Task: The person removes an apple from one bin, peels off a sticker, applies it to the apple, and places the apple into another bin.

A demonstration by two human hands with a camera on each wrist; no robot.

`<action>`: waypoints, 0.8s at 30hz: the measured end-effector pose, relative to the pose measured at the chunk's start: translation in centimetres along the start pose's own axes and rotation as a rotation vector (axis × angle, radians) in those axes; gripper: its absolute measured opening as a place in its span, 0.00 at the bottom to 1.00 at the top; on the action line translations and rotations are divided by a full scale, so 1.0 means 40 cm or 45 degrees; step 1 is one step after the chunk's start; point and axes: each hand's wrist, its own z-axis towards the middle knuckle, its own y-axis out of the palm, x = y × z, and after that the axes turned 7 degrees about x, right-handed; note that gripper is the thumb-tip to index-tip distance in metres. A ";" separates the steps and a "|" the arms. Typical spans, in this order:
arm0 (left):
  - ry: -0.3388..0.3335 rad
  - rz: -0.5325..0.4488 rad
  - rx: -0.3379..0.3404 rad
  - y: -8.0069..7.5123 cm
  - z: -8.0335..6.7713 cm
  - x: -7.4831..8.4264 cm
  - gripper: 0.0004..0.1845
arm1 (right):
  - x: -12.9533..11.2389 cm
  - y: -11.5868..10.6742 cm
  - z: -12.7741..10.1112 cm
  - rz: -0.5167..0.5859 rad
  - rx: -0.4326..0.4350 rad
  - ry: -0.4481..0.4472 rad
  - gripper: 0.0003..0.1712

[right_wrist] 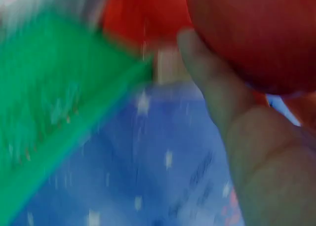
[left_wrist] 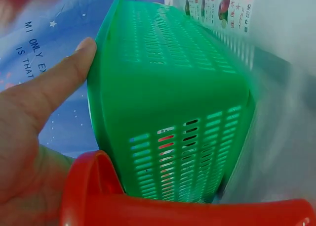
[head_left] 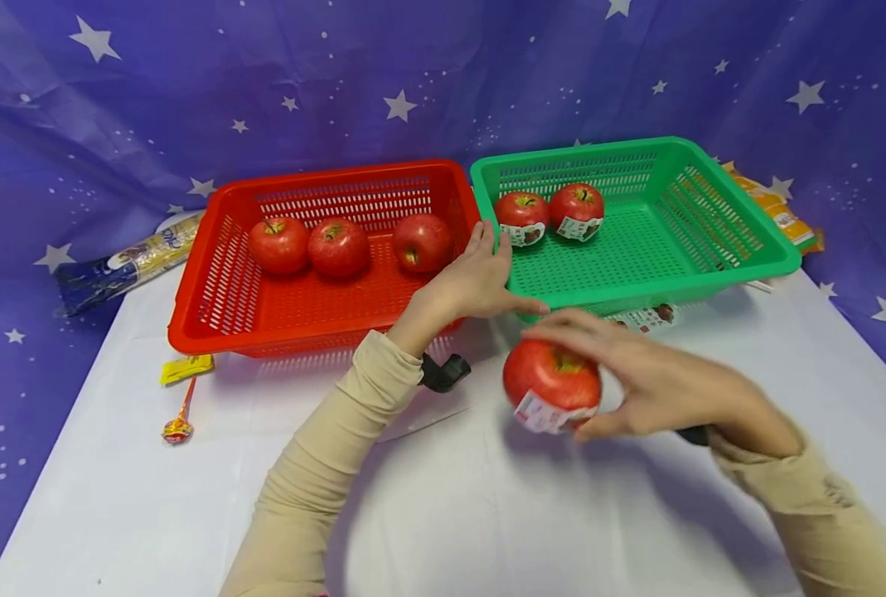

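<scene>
Right hand [head_left: 647, 373]: holds stickered apple [head_left: 547, 375], at seven o'clock from green basket [head_left: 681, 288].
Left hand [head_left: 476, 280]: spread wide, touching green basket at eight o'clock.
Red basket [head_left: 293, 313]: nine o'clock from green basket, three apples [head_left: 340, 249] inside.

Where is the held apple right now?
In the head view, right of centre, the right hand holds the apple in front of the green basket, toward its left end.

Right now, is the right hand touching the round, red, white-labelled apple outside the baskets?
Touching: the head view shows the right hand curled over the apple, gripping it.
</scene>
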 end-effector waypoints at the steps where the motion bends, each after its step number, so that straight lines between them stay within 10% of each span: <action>1: -0.001 0.001 0.006 0.000 0.000 -0.001 0.61 | 0.008 -0.048 0.005 -0.043 0.057 -0.038 0.55; 5: 0.010 -0.013 0.040 0.002 0.001 -0.007 0.61 | 0.088 -0.226 0.040 -0.096 0.235 -0.023 0.58; 10: 0.038 -0.054 0.091 0.009 0.001 -0.018 0.62 | 0.255 -0.359 0.102 -0.319 0.171 0.377 0.55; 16: 0.073 -0.089 0.176 0.033 -0.005 -0.032 0.61 | 0.444 -0.356 0.173 -0.450 -0.150 0.663 0.55; 24: 0.079 -0.144 0.200 0.050 -0.012 -0.028 0.60 | 0.521 -0.304 0.186 -0.428 -0.238 0.866 0.55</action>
